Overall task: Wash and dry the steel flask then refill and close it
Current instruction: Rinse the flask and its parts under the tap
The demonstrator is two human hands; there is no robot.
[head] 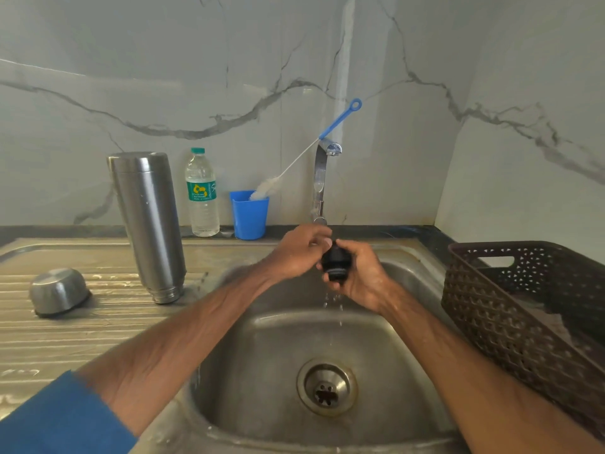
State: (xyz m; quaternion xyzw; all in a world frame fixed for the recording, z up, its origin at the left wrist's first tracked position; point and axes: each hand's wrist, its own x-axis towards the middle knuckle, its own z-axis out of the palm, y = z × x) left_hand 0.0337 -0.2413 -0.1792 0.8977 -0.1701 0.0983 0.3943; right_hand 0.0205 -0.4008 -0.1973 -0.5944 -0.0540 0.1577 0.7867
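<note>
Both the left hand (296, 253) and right hand (361, 278) are wrapped round the black stopper (334, 261), held over the sink (262, 355) so drips are caught.

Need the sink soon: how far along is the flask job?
Looks washed: the steel flask stands mouth down on the drainboard, its steel cup mouth down nearby. In hand: the left hand and right hand hold the black stopper over the sink, water dripping from it. Left: drying, refilling, perhaps from the water bottle, and closing.
</note>
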